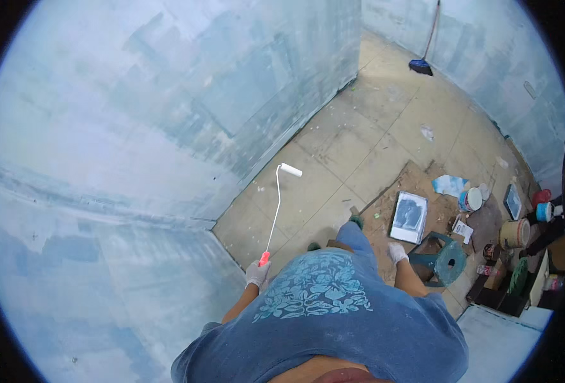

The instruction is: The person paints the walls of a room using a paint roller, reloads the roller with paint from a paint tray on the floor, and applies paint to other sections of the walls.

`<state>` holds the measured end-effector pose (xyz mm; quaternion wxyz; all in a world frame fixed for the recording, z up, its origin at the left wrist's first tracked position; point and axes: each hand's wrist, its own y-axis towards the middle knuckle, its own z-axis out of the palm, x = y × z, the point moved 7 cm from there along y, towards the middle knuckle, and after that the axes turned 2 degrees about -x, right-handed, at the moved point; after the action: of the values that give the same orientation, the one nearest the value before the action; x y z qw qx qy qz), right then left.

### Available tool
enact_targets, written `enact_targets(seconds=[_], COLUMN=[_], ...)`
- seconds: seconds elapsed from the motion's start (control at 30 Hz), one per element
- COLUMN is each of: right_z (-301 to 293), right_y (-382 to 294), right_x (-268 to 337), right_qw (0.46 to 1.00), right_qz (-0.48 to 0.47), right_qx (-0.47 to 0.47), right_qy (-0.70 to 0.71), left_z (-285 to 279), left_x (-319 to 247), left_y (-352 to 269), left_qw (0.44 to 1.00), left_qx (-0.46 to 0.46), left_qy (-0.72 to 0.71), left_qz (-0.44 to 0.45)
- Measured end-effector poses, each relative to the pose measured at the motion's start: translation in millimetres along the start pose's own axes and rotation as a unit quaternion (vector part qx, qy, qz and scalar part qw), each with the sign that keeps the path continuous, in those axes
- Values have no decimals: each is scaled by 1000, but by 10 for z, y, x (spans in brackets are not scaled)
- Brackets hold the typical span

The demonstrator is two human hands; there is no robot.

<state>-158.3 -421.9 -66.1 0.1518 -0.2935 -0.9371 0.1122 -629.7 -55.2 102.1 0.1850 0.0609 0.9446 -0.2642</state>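
My left hand, in a white glove, grips the red handle of a small paint roller. The roller's thin white rod points away from me, and its white sleeve appears over the tiled floor, near the foot of the blue-patched wall. My right hand, also gloved, hangs at my right side with nothing visible in it; its fingers are too small to make out. Just beyond it lies a paint tray with white and grey-blue paint in it. A green plastic stool stands close to its right.
Brown sheeting covers the floor under the tray. Several tubs, including a white-lidded paint tub and a beige bucket, crowd the right. Behind them is a second tray. A blue broom leans on the far wall.
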Motion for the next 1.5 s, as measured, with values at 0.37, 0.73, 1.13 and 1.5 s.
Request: enact_targets(seconds=[0.37, 0.73, 1.13, 1.5], right_z=[-339, -335, -2013, -1450], right_y=[-932, 205, 1952, 2310], right_x=[60, -1275, -1218, -1188], right_qw=[974, 960, 874, 843], right_qz=[91, 200, 327, 443], right_qx=[194, 110, 2, 52], right_qy=[78, 164, 359, 301], left_z=[160, 627, 347, 258], left_x=[-1777, -3986, -5658, -8264], left_y=[817, 1850, 2776, 4049], left_qw=[988, 958, 955, 856], left_qx=[64, 150, 99, 157], left_qy=[-129, -189, -70, 115], left_qz=[48, 156, 271, 479])
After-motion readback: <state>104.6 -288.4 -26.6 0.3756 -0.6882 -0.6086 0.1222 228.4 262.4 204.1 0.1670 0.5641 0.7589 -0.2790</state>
